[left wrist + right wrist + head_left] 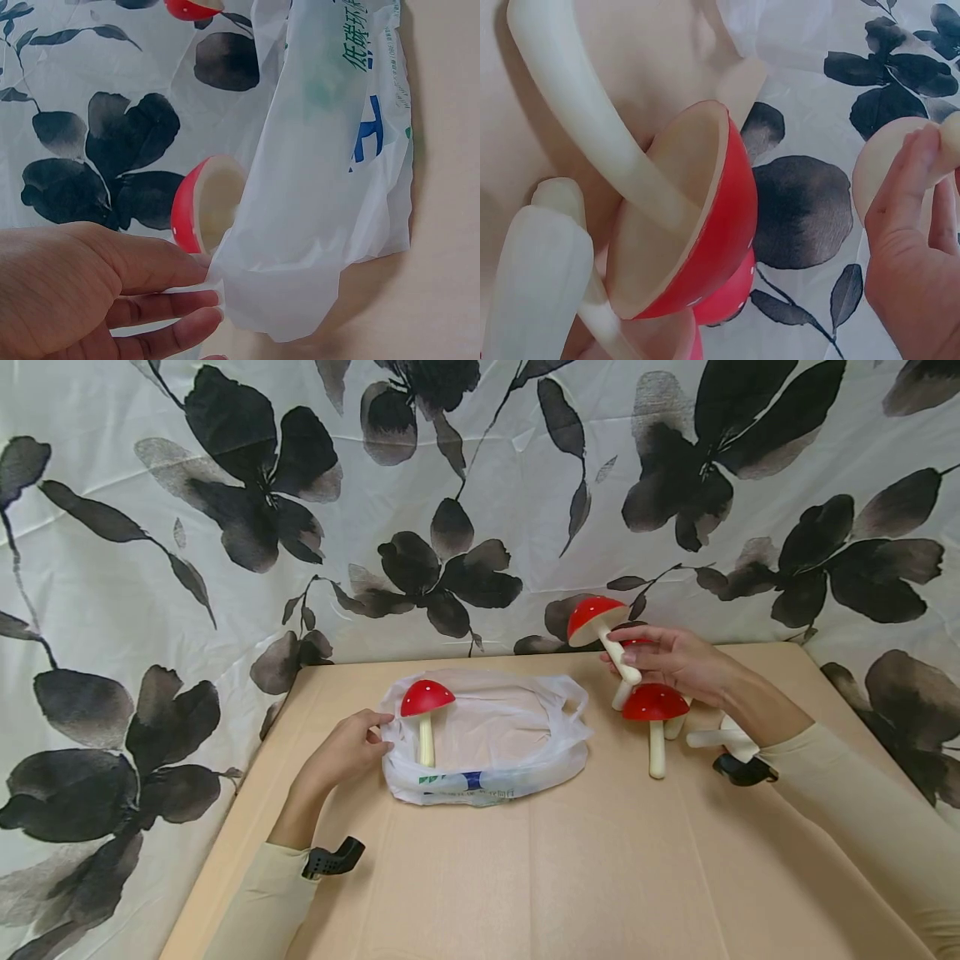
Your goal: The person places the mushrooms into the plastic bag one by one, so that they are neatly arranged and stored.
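In the head view, my left hand (pixel 341 752) pinches the left edge of a white plastic bag (pixel 547 777), which lies with its mouth spread wide. A toy mushroom (pixel 426 697) with a red cap and pale stem stands inside the bag's left end; the left wrist view shows its cap (pixel 187 210) beyond the fingers. My right hand (pixel 678 664) holds another red-capped mushroom (pixel 596 618) by its stem, tilted, above the table's back edge. Just below that hand is a further mushroom (pixel 655 703), its stem toward me. Fingers partly hide more red behind.
Pale stems (pixel 705 739) lie beside the right wrist, partly covered by the arm. Several mushrooms crowd together in the right wrist view, one cap (pixel 735 195) foremost. A floral cloth (pixel 480 485) hangs behind the wooden-toned table (pixel 525 877). Each wrist wears a black band.
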### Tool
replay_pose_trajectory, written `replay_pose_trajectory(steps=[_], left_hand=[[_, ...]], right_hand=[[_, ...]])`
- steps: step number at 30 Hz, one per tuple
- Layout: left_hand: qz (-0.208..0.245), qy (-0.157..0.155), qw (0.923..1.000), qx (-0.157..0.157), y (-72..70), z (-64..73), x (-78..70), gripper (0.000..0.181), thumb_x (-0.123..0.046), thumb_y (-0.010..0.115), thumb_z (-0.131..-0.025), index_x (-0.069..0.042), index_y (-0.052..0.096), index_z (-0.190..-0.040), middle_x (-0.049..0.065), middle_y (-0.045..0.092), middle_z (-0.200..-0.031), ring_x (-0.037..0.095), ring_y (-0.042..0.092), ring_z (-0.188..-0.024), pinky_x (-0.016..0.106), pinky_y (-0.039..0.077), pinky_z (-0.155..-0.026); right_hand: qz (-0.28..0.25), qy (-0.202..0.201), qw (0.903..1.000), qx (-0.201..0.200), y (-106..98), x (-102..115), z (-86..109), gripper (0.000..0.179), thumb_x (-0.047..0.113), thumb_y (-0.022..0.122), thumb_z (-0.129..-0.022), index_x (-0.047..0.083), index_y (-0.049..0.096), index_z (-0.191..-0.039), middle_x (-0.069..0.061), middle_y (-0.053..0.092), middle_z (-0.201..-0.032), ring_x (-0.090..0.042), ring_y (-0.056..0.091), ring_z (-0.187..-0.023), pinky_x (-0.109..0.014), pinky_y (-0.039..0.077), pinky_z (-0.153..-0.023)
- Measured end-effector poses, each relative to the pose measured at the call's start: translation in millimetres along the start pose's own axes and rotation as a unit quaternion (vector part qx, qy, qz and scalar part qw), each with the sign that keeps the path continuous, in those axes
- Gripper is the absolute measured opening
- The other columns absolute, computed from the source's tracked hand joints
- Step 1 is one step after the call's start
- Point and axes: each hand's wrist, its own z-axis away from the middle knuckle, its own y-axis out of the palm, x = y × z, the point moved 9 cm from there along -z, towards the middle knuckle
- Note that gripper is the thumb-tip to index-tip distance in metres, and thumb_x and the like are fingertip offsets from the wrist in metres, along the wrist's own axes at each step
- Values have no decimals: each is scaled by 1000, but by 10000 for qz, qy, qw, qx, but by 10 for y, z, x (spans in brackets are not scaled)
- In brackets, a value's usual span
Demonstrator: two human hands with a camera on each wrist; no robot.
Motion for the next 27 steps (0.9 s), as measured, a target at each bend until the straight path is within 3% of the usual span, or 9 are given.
replay_pose_trajectory(steps=[6, 11, 15, 20, 27], left_hand=[[10, 35, 10000, -13, -6, 6, 6, 45, -4, 69, -91, 9, 60, -133, 20, 64, -110, 24, 60, -86, 30, 50, -67], [11, 44, 10000, -5, 7, 7, 9, 46, -6, 69, -91, 9, 60, -134, 20, 64, -110, 24, 60, -85, 29, 50, -66], [-4, 54, 10000, 17, 13, 22, 12, 46, -7, 69, -91, 8, 60, -134, 19, 64, -109, 24, 59, -85, 30, 50, -67], [-10, 12, 10000, 42, 13, 38, 21, 46, -7, 69, -92, 8, 60, -135, 19, 63, -108, 24, 58, -86, 32, 50, -68], [-44, -4, 10000, 30, 11, 42, 21, 46, -7, 69, -92, 7, 60, -135, 18, 63, -110, 25, 58, -87, 32, 50, -68]], right_hand=[[644, -92, 9979, -34, 59, 13, 29, 53, 19, 71, -96, 18, 52, -146, -11, 56, -140, -24, 61, -121, -44, 52, -101], [893, -230, 9957, -98, 120, 42, 37, 52, 18, 71, -95, 17, 55, -145, -12, 50, -140, -25, 57, -121, -35, 55, -95], [680, -318, 9972, 49, 197, 51, 39, 50, 16, 69, -97, 16, 56, -145, -11, 52, -135, -22, 61, -115, -30, 57, -90], [2, -475, 9982, 377, 310, 52, 12, 44, 10, 64, -99, 12, 57, -143, -13, 56, -132, -23, 64, -113, -28, 56, -91], [-455, -508, 9952, 703, 469, 61, -21, 43, 7, 61, -101, 8, 55, -143, -19, 49, -143, -25, 67, -118, -27, 52, -98]])
